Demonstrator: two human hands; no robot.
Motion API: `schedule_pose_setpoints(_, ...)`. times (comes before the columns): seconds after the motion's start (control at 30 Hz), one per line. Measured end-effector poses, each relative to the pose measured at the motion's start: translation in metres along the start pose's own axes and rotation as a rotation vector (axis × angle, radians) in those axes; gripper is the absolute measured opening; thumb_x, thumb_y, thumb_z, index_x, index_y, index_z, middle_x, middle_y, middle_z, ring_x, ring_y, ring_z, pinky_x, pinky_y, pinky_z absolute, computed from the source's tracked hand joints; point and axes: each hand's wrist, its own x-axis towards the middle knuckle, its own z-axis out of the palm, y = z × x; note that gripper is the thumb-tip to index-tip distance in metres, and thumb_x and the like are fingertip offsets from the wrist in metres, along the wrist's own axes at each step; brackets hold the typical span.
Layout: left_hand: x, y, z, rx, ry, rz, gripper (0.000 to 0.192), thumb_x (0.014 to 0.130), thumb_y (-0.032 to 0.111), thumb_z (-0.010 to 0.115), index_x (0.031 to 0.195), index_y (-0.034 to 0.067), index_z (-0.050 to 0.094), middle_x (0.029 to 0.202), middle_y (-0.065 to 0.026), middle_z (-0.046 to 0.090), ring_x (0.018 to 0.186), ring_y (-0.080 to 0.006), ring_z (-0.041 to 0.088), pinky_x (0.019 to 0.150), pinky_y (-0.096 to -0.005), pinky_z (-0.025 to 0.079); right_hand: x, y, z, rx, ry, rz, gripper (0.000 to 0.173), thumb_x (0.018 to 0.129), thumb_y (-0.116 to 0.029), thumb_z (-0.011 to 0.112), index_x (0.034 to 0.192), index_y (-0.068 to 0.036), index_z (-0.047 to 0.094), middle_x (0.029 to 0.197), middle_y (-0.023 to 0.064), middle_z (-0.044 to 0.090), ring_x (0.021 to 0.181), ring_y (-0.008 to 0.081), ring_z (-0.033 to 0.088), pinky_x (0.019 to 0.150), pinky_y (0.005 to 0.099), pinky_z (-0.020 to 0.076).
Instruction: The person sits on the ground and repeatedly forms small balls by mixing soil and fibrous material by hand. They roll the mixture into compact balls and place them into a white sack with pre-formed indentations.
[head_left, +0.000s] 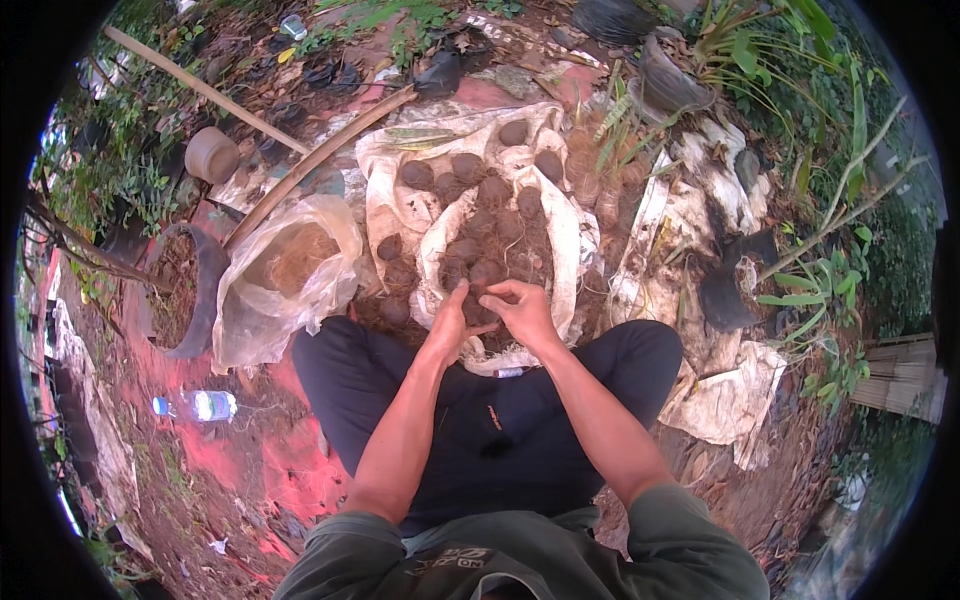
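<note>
A white woven sack (565, 225) with a rolled-down rim stands between my knees, filled with brown, fibrous balls that look like small coconuts (493, 193). Over its near side, my left hand (448, 324) cups one dark brown coconut (472, 309), thumb along its side and a finger beneath. My right hand (523, 311) meets it from the other side, thumb and forefinger drawn together at its surface. Whether loose fibre is pinched there is too small to tell. Several more coconuts (417, 174) lie on the spread sacking (390, 154) beyond the rim.
Left of the sack, a clear plastic bag (330, 225) holds pale fibre (300, 259). Beside it are a black pot (206, 300), a wooden plank (315, 169) and a plastic bottle (214, 406). Dirty white sheeting (720, 390) and a cut branch (840, 214) lie to the right.
</note>
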Motion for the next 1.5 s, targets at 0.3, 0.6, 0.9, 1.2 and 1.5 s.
schedule_pose_setpoints(0.3,0.003,-0.005,0.0,0.009,-0.013,0.04,0.051,0.105,0.03,0.034,0.145,0.0,0.042,0.134,-0.017,0.054,0.121,-0.0274,0.057,0.097,-0.0471,0.053,-0.001,-0.004,0.006,0.068,0.006,0.041,0.012,0.083,-0.005,0.077,0.09,0.003,0.072,0.076,0.0068,0.071,0.068,0.0092,0.063,0.061,0.0274,0.0496)
schedule_pose_setpoints(0.6,-0.002,0.022,0.013,-0.134,-0.011,0.023,0.049,0.105,0.032,0.03,0.143,0.005,0.047,0.137,-0.0124,0.052,0.125,-0.0272,0.053,0.101,-0.0521,0.05,0.021,-0.017,0.0,-0.315,-0.061,-0.194,0.018,0.082,-0.01,0.073,0.098,-0.002,0.074,0.102,0.0146,0.066,0.097,0.0306,0.065,0.085,0.0359,0.0499)
schedule_pose_setpoints(0.9,0.022,0.036,-0.008,-0.323,0.018,0.01,0.052,0.104,0.033,0.027,0.147,0.006,0.039,0.131,-0.0169,0.06,0.109,-0.0296,0.064,0.095,-0.0457,0.054,0.179,-0.032,-0.016,-0.254,0.112,-0.211,0.013,0.088,-0.01,0.069,0.095,-0.001,0.075,0.09,0.0088,0.074,0.082,0.0154,0.067,0.078,0.0311,0.0519)
schedule_pose_setpoints(1.2,0.044,0.03,-0.012,-0.405,0.042,0.004,0.053,0.104,0.035,0.034,0.148,0.006,0.037,0.135,-0.0181,0.057,0.113,-0.0313,0.063,0.097,-0.0472,0.053,0.348,-0.037,0.011,-0.668,0.14,-0.424,0.014,0.083,-0.013,0.067,0.088,-0.004,0.075,0.093,0.0168,0.072,0.089,0.0336,0.069,0.085,0.0429,0.0518)
schedule_pose_setpoints(1.5,0.05,0.025,-0.023,-0.46,0.045,0.043,0.061,0.1,0.039,0.045,0.15,0.005,0.036,0.137,-0.0205,0.055,0.115,-0.0324,0.062,0.098,-0.0478,0.052,0.412,-0.041,0.038,-0.997,-0.073,-0.192,0.025,0.081,-0.011,0.064,0.104,-0.009,0.074,0.114,0.0183,0.069,0.114,0.0342,0.06,0.104,0.0529,0.0323)
